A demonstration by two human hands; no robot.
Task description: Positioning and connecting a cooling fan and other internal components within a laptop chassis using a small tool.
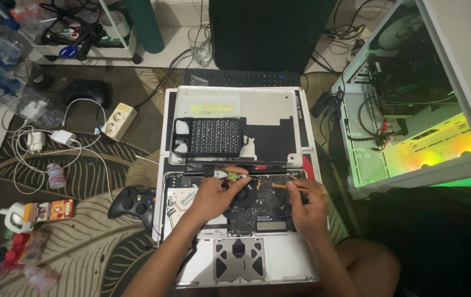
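Observation:
An opened silver laptop (296, 258) lies bottom-up in front of me with its dark circuit board (265, 206) and fan exposed. My left hand (213, 195) grips a small screwdriver (225, 175) with a pale green handle, its tip over the board near the hinge. My right hand (308, 204) holds a thin orange-tipped tool (287, 187) pointing left at the same spot. The removed bottom cover (271, 107) lies beyond, carrying a black tray of screwdriver bits (213, 136).
A black game controller (133, 203) lies left of the laptop on the patterned rug. A power strip (118, 121), white chargers and cables (48, 140) sit further left. An open, lit desktop computer case (411, 126) stands at right. A black keyboard (243, 78) lies behind.

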